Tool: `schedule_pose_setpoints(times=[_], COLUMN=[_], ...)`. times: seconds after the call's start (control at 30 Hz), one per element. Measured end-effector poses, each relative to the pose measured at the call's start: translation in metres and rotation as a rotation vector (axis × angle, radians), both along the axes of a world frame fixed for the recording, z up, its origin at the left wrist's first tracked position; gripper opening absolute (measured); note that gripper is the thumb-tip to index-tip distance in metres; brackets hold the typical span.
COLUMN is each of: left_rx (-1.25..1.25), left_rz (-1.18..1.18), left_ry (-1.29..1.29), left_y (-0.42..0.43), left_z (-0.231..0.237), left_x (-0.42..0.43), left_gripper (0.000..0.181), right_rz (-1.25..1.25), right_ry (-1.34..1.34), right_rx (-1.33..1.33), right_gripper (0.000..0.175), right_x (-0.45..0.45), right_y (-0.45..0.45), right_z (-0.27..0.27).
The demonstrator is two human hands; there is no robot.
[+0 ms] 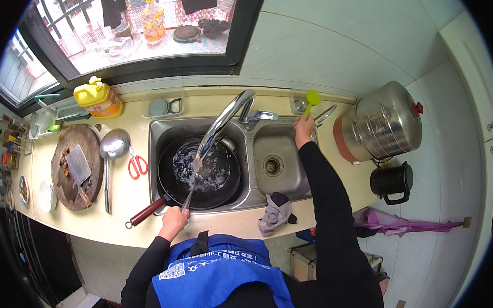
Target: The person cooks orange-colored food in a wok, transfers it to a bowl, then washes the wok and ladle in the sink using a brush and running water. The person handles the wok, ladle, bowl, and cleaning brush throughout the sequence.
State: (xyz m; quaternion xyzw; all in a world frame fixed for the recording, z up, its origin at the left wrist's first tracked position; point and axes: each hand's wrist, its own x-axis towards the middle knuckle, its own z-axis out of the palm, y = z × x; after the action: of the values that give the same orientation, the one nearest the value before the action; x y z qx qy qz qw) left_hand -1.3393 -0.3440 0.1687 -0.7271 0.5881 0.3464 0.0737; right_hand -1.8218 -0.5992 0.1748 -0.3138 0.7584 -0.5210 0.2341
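Note:
My left hand [174,221] is closed around the handle of a metal utensil [186,203] at the front rim of the sink; its far end reaches into the stream of water and is blurred there. A black wok [235,179] with a wooden handle [148,212] sits in the left basin, with churning water inside. Above it arches the chrome faucet [228,117], running. My right hand [304,130], past the right basin [285,173], grips the handle of a lime-green plastic scoop or brush [313,97], whose round head points to the wall.
A grey cloth [275,215] lies on the front counter edge. Left stand a chopping board [64,193] with a cleaver [78,165], a skimmer ladle [114,144], red scissors [137,167] and a yellow jug [98,99]. Right are a steel steamer [378,122] and black kettle [391,180].

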Motion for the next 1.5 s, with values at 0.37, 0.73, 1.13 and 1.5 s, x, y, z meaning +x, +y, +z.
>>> schedule_pose_setpoints(times=[0.37,0.73,1.13,1.5], left_rx=[-0.086,-0.124,-0.257,-0.292], left_rz=[-0.013,-0.018,0.029,0.164], left_ry=[0.055,0.015,0.062,0.283], left_y=[0.007,0.006,0.005,0.002], left_z=[0.002,0.011,0.015,0.061], left_x=[0.007,0.004,0.012,0.000], left_gripper=[0.039,0.039,0.032,0.036], right_rz=[0.259,0.427,0.591,0.973], right_ry=[-0.180,0.744,1.283,0.687], right_rx=[0.074,-0.128,0.210,-0.107], right_gripper=[0.058,0.020,0.073,0.042], right_x=[-0.017,0.098,0.125,0.194], right_y=[-0.009,0.079,0.064,0.148], right_z=[0.007,0.030,0.044,0.048])
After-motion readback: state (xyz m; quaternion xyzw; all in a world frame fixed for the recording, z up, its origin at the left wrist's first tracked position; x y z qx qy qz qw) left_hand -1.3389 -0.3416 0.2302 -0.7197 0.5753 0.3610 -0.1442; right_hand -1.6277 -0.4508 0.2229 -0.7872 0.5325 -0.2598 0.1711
